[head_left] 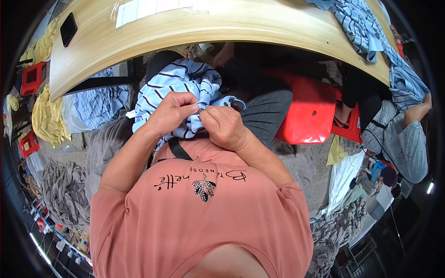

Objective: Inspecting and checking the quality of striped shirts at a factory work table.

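While the wooden table (222,28) spans the top of the view with a stack of striped garments (366,32) at its right end, the work in hand sits below its edge, in the person's lap. Heaps of grey cloth (65,190) lie on the floor to the left, yellow cloth (46,116) beyond them, and a red stool (308,113) stands to the right. The blue striped garment (181,83) is bunched on the lap, close against the chest, its bulk hanging loose and unfolded. Both hands are closed on one small fold of it: the left hand (171,113) pinches the cloth between thumb and fingertips, and the right hand (225,127) does likewise just beside it, knuckles nearly touching. Whether a small tool sits within the right hand cannot be told. Judged from this, the garment is mid-inspection or mid-trim at one spot; it is not yet laid with the finished pile on the table, and further pieces appear to wait on the floor.
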{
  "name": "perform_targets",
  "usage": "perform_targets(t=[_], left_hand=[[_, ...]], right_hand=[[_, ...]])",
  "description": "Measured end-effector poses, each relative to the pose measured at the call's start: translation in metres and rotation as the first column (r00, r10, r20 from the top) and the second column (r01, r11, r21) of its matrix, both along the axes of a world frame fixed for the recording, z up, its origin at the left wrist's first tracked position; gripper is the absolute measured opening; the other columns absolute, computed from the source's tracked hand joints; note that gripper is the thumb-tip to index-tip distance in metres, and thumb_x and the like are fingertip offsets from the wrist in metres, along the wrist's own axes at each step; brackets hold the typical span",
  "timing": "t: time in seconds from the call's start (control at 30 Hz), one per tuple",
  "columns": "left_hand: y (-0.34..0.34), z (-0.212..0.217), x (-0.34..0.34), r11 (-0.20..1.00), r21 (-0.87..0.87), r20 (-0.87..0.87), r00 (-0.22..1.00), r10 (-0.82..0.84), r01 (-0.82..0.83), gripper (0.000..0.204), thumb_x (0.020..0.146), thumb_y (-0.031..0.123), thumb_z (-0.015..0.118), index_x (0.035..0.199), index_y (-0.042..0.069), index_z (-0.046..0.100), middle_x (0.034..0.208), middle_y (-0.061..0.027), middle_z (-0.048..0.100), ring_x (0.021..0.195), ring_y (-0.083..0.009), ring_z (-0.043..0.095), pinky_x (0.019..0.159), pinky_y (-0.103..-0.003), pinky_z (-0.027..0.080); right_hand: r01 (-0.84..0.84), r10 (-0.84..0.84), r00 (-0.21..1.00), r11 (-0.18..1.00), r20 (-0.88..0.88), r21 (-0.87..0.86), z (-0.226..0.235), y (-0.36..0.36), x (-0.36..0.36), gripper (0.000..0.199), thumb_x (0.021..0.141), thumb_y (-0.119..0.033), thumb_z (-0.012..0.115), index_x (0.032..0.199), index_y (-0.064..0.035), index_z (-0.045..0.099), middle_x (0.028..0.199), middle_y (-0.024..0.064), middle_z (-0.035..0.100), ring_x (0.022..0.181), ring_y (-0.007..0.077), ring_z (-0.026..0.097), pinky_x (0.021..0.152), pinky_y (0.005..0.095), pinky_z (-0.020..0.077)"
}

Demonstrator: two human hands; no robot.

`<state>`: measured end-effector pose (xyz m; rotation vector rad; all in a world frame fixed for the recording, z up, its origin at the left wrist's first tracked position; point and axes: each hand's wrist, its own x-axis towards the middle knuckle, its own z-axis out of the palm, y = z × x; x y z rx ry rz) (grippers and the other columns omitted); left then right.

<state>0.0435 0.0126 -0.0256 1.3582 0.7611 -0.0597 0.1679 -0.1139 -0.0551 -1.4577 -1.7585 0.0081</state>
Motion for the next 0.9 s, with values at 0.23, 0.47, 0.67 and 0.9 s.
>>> perform_targets(t=[0.23, 0.47, 0.67, 0.9], left_hand=[[-0.007, 0.005, -0.007, 0.983, 0.181, -0.005, 0.999, -0.033, 0.033, 0.008, 0.079, 0.005, 0.057, 0.076, -0.002, 0.058, 0.064, 0.0022, 0.054, 0.060, -0.0036, 0.045, 0.051, -0.021, 0.038], [-0.012, -0.005, -0.016, 0.958, 0.271, 0.039, 0.996, 0.086, -0.093, 0.007, 0.079, 0.004, 0.057, 0.075, -0.002, 0.058, 0.063, 0.0003, 0.056, 0.059, -0.0042, 0.046, 0.051, -0.022, 0.039], [-0.021, -0.008, -0.012, 0.871, 0.473, 0.045, 0.991, 0.128, -0.134, 0.006, 0.079, 0.003, 0.057, 0.075, -0.002, 0.057, 0.065, -0.0049, 0.058, 0.057, -0.0098, 0.051, 0.052, -0.024, 0.041], [-0.028, -0.008, -0.005, 0.478, 0.861, 0.212, 0.977, -0.030, -0.172, 0.005, 0.073, -0.002, 0.057, 0.072, 0.001, 0.053, 0.063, -0.0116, 0.052, 0.055, -0.0288, 0.053, 0.049, -0.035, 0.042]], right_hand=[[-0.067, 0.058, 0.992, 0.995, -0.115, -0.077, 0.004, 0.004, -0.001, 0.028, 0.057, 0.003, 0.056, 0.085, -0.0004, 0.054, 0.081, 0.0115, 0.054, 0.060, 0.0247, 0.056, 0.050, 0.0315, 0.0452], [-0.204, 0.122, 0.881, 0.970, -0.457, -0.134, -0.004, 0.012, -0.003, 0.038, 0.057, 0.014, 0.051, 0.093, -0.0010, 0.052, 0.085, 0.0143, 0.054, 0.069, 0.0314, 0.057, 0.056, 0.0337, 0.0466], [-0.076, -0.030, 0.907, 0.969, -0.419, -0.235, -0.004, 0.010, -0.010, 0.034, 0.057, 0.011, 0.050, 0.088, -0.0015, 0.052, 0.076, 0.0137, 0.053, 0.066, 0.0316, 0.055, 0.055, 0.0337, 0.0451], [0.011, -0.211, 0.759, 0.950, -0.616, -0.312, 0.002, 0.014, -0.012, 0.027, 0.059, 0.008, 0.050, 0.085, -0.0006, 0.053, 0.070, 0.0146, 0.055, 0.061, 0.0327, 0.055, 0.054, 0.0363, 0.0445]])
